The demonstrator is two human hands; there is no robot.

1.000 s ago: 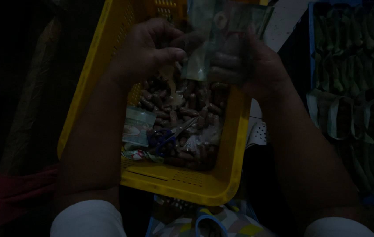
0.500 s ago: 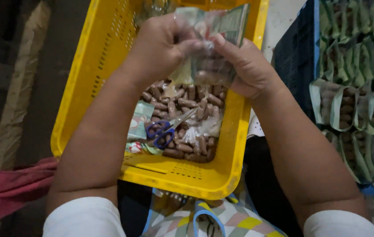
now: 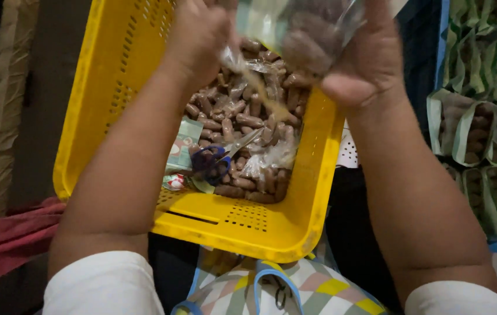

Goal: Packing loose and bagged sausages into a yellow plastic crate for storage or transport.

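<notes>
Head view is showing both hands, left hand [image 3: 199,35] and right hand [image 3: 365,61], gripping a clear plastic bag [image 3: 301,32] of brown pieces above the yellow crate's [image 3: 114,87] far edge; if either grip is slackening, pieces are likely spilling out

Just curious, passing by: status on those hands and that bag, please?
Left hand and right hand both gripping clear bag of brown pieces. Bag held over yellow crate. Scissors lying on loose pieces below; nothing in the way.
</notes>
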